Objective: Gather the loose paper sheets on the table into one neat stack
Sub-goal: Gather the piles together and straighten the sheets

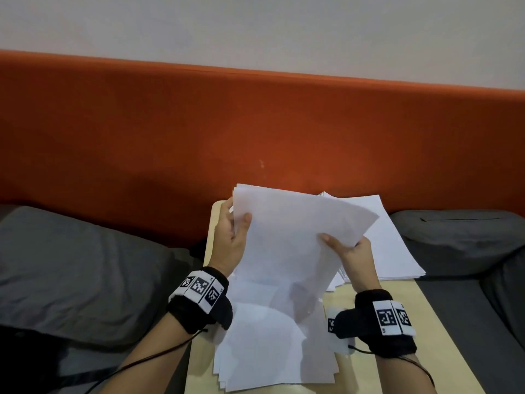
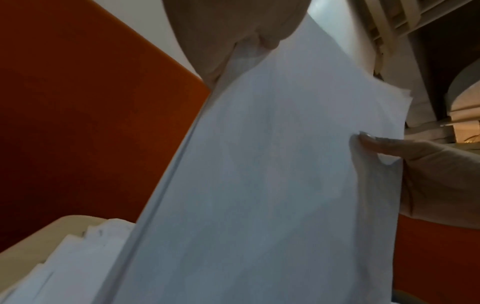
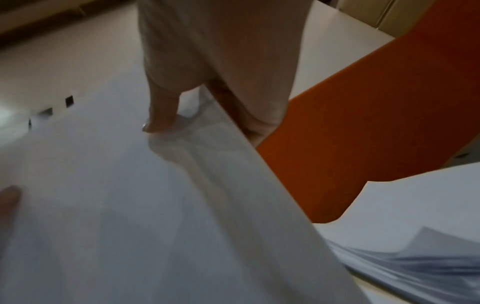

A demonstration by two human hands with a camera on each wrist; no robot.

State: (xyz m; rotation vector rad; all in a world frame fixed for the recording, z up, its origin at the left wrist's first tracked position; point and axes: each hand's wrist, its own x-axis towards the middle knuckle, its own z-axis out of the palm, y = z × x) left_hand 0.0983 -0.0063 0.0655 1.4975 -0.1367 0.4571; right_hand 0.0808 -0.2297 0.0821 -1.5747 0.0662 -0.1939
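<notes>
I hold a bundle of white paper sheets (image 1: pixel 287 240) tilted up above the small beige table (image 1: pixel 423 314). My left hand (image 1: pixel 231 237) grips its left edge, thumb on the front face. My right hand (image 1: pixel 350 248) pinches its right edge, thumb on top. In the left wrist view the bundle (image 2: pixel 272 174) fills the frame, and the right thumb (image 2: pixel 376 144) presses on it. The right wrist view shows the bundle (image 3: pixel 130 205) pinched near its edge. More loose sheets (image 1: pixel 272 345) lie fanned on the table near me. A flatter pile (image 1: pixel 397 251) lies at the back right.
An orange padded panel (image 1: pixel 170 132) rises directly behind the table. Grey cushions lie on the left (image 1: pixel 71 268) and on the right (image 1: pixel 460 237). Cables run from both wristbands toward me.
</notes>
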